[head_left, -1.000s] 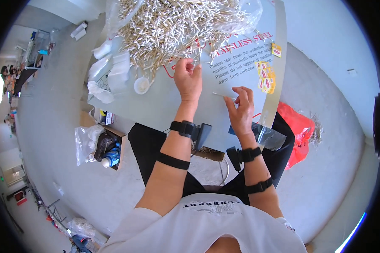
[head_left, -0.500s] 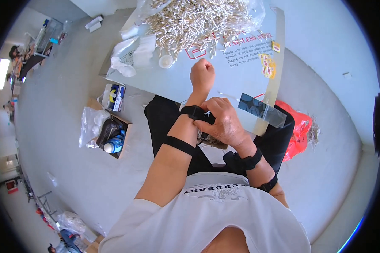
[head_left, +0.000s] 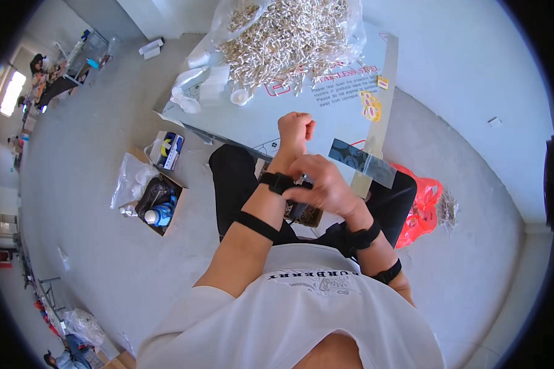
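Held out over the near edge of the table (head_left: 246, 126), my left hand (head_left: 295, 130) is closed in a fist, and nothing shows in it. A black wrist strap (head_left: 277, 182) with a small dark device circles my left wrist. My right hand (head_left: 326, 186) reaches across, its thumb and fingers closed around the device's side of that strap; its fingertips are partly hidden. Beyond my hands, a large heap of cotton swabs (head_left: 289, 46) spills out of a clear plastic bag. A small round white tub (head_left: 239, 96) stands at the heap's near left.
White packets (head_left: 214, 83) lie left of the tub. A dark printed clear sleeve (head_left: 362, 162) lies at the table's near right edge. On the floor are a red plastic bag (head_left: 420, 206) to the right and an open carton with a blue bottle (head_left: 159, 214) to the left. People sit far left.
The view has shifted, so the table sits slightly lower and further left. My left fist has turned, showing more curled fingers. My right hand stays at the left wrist strap.
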A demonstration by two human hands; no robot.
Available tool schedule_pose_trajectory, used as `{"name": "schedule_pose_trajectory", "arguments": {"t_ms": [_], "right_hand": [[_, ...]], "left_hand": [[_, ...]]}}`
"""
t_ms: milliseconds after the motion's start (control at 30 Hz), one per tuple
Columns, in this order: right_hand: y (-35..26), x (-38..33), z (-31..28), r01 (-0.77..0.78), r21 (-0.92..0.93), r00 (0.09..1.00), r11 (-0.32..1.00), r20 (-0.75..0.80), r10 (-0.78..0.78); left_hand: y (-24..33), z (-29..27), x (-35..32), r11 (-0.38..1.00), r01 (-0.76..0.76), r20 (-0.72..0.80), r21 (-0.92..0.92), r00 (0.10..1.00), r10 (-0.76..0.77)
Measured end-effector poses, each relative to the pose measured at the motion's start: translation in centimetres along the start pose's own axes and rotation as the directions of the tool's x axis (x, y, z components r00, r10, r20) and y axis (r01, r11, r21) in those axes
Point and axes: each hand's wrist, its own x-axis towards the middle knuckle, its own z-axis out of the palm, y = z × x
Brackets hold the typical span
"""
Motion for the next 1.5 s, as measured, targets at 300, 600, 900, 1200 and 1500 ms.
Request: {"name": "schedule_pose_trajectory", "arguments": {"t_ms": [300,600,900,1200,1500], "right_hand": [[13.7,-5.1,-6.3,0.108,0.983,0.151,0.147,-0.163,0.975],[15.2,-6.0,-5.5,-0.026,0.999,0.176,0.046,-0.041,0.984],[17.4,-8.6,-3.8,-0.596,0.462,0.468,0.657,-0.466,0.751],[17.9,-7.1,-4.3,-0.220,0.880,0.273,0.421,-0.358,0.893],[14.6,-2.2,0.6,-0.410,-0.313,0.912,0.857,-0.147,0.383]], "left_hand": [[-1.6,3.4,-14.3,0.623,-0.724,0.827,0.297,0.521,0.212],[-2.5,4.6,-13.5,0.519,-0.803,0.924,0.291,0.376,0.064],[-6.4,5.5,-11.1,0.632,-0.728,0.931,0.264,0.364,0.030],[-4.8,5.9,-8.6,0.629,-0.723,0.937,0.286,0.348,-0.026],[-2.7,-8.1,9.0,0.193,-0.438,0.300,0.878,0.817,0.492]]}}
